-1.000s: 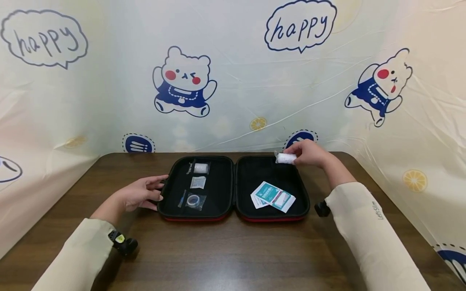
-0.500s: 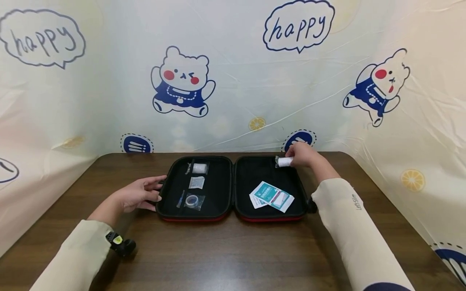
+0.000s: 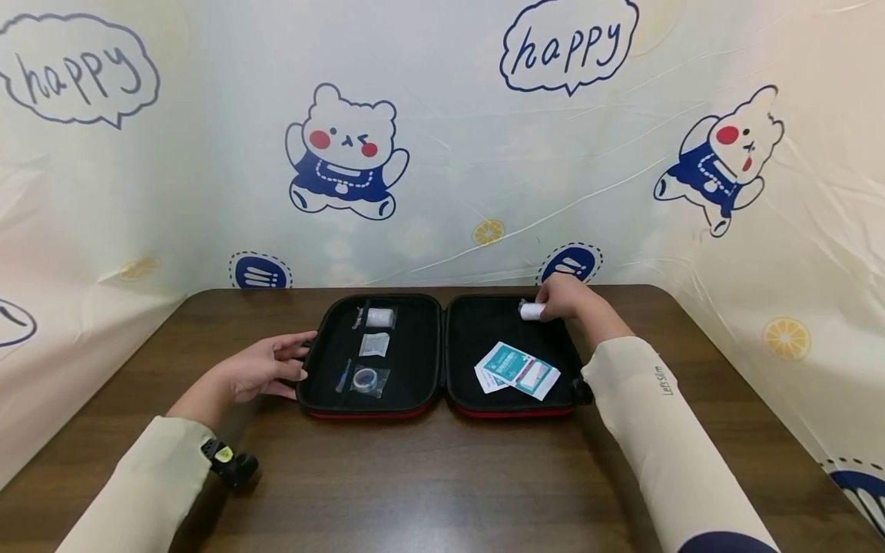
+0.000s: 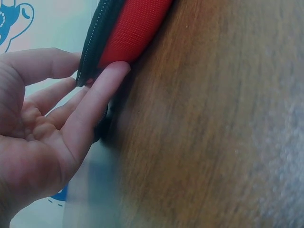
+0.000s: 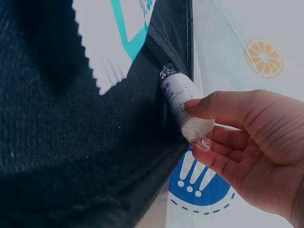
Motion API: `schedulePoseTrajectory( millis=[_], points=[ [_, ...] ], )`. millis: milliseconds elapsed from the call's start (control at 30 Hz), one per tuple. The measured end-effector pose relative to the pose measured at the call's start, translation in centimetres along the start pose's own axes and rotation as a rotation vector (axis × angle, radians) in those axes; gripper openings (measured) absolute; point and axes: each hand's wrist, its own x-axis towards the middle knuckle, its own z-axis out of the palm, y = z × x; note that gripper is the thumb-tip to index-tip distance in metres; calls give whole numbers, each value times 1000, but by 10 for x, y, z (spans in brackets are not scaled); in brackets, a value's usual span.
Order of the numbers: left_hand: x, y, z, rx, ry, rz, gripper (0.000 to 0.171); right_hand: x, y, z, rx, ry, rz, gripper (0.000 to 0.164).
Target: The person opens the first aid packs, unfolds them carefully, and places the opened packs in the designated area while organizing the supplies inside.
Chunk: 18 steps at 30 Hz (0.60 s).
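Observation:
A black case with red sides [image 3: 408, 407] lies unfolded flat on the wooden table. At the far edge of its right half, my right hand [image 3: 568, 296] holds a white bandage roll [image 5: 180, 97] in clear wrap between thumb and fingers. In the right wrist view, the roll lies against the dark fabric [image 5: 109, 128], its twisted wrap end by the fingers. My left hand [image 3: 266, 369] touches the case's left edge with extended fingers. The left wrist view shows its thumb [image 4: 102, 97] along the red side and a finger against the zippered rim.
Teal-and-white packets [image 3: 518, 370] overlap in the right half. The left half holds another wrapped bandage roll [image 3: 379, 318], a small white packet [image 3: 374, 345], a tape roll in a clear bag [image 3: 366, 380] and a thin blue item [image 3: 343, 376]. A printed curtain [image 3: 442, 153] stands behind the table.
My right hand has moved slightly left and down with the bandage roll, lowering it to the case's far right part. The left hand has stayed at the left edge.

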Motion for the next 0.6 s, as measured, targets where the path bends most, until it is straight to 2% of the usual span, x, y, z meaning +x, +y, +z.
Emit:
schedulePoseTrajectory(
  millis=[400,600],
  points=[
    [1,0,-1,-8,-2,-6,82,-2,1,-3,28,-31,-48,28],
    [1,-1,-2,-12,-8,-11,81,1,0,-1,27,-27,-36,29]
  ],
)
